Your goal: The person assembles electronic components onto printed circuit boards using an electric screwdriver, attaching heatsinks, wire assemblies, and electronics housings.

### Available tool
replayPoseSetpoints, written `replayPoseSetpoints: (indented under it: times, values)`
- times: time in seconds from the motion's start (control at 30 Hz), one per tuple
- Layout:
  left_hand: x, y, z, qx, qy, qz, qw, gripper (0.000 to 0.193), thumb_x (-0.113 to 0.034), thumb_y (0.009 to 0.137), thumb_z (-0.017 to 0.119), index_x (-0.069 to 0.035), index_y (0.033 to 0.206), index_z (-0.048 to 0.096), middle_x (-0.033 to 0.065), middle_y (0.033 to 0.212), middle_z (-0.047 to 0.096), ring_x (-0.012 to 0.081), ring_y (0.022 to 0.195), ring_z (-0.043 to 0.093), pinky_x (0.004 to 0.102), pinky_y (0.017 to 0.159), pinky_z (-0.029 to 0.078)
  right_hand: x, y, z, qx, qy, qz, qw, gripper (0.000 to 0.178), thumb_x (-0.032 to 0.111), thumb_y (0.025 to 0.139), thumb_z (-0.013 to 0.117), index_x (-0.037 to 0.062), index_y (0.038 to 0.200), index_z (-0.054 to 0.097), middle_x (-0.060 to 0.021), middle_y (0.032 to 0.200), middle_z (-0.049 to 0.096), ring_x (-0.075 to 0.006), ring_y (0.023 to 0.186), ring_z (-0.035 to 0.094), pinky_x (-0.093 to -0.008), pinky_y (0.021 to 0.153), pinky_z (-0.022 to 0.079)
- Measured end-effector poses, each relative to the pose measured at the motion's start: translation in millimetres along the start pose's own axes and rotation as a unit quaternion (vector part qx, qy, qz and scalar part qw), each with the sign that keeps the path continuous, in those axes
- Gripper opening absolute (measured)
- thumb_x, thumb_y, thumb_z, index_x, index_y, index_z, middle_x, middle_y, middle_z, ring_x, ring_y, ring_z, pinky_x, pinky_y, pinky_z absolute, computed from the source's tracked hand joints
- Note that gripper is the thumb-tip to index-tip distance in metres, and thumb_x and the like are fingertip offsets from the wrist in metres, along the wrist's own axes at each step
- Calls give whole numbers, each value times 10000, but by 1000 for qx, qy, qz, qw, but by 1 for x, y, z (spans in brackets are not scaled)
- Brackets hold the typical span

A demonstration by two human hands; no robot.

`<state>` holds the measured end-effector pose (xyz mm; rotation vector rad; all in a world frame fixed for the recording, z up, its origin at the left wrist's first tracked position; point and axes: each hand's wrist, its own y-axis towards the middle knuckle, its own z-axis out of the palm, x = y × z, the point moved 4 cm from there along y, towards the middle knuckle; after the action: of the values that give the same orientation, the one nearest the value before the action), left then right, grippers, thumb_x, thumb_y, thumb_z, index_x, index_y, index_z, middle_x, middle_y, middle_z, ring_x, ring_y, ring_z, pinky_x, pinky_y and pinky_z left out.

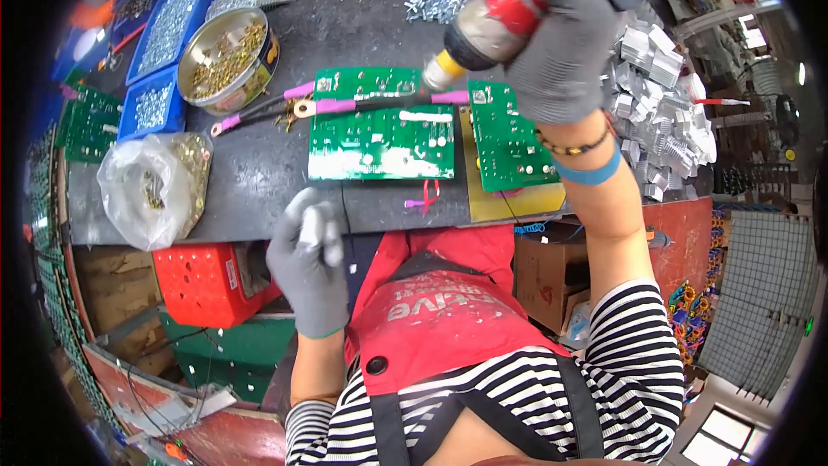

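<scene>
Two circuit boards are lying side by side on the desk (259, 181): the larger board (381, 125) to the left, the smaller board (504, 134) just right of it. Ring-terminal cables (297, 108) are lying left of the larger board, reaching onto its far edge. A round tin (228, 60) is standing behind and left of the cables, with trays of screws (168, 30) further left. A plastic bag (155, 185) is sitting at the near left edge. Metal clips (660, 103) are piled right of the smaller board. A crate (207, 280) is sitting below the desk edge
</scene>
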<state>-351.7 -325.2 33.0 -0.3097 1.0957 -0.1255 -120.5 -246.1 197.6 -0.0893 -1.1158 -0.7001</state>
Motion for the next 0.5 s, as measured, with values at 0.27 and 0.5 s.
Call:
replayPoseSetpoints:
  times: [0.27, 0.5]
  values:
    - [29, -31, 52, 237, -104, -196, 946, 389, -425, 917, 612, -42, 971, 568, 20, 601, 461, 57, 433, 334, 209, 391, 246, 18, -60, -13, 322, -27, 99, 941, 270, 212, 903, 502, 1, 1071, 516, -150, 949, 598, -240, 796, 608, -337, 702, 513]
    - [32, -46, 62, 252, -111, -186, 943, 406, -447, 908, 615, -49, 915, 537, 23, 593, 450, 54, 430, 329, 208, 396, 249, 11, -61, -33, 358, -24, -12, 933, 284, 218, 926, 492, 17, 1127, 495, -156, 982, 596, -248, 819, 610, -349, 717, 517]
